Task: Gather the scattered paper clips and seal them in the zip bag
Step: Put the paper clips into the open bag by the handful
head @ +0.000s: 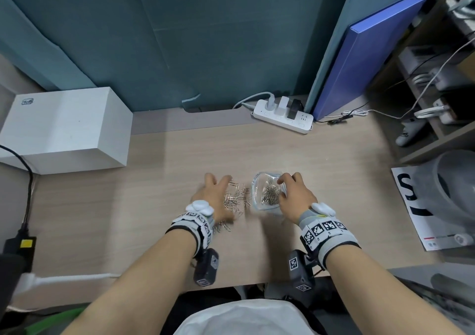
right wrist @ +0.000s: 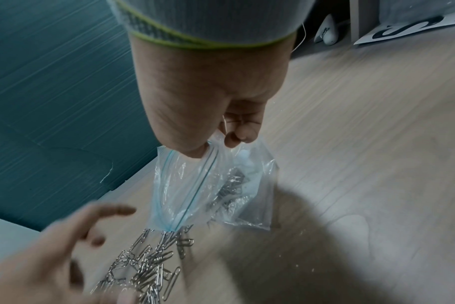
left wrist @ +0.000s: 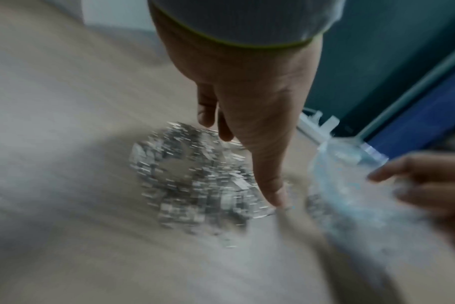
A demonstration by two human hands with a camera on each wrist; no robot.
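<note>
A person's right hand (head: 295,196) pinches the mouth of a clear zip bag (right wrist: 216,185), partly filled, on the wooden worktop (head: 159,170). The left hand (head: 216,196), grip wide with fingers spread, reaches over the loose paper clips (right wrist: 148,267) heaped just beside the bag.

Head view: from above the seated person, facing forward and down across the desk (head: 180,155), taking in both forearms and the wall at 12 o'clock. Left wrist view: close above the left hand (left wrist: 247,102), looking along its fingers at the loose paper clips (left wrist: 195,181), blurred; the zip bag (left wrist: 351,185) lies at 3 o'clock. Right wrist view: close above the right hand (right wrist: 203,98), looking down onto the bag, with the clips at 7 o'clock. All three views share the clips, the bag and both hands.
</note>
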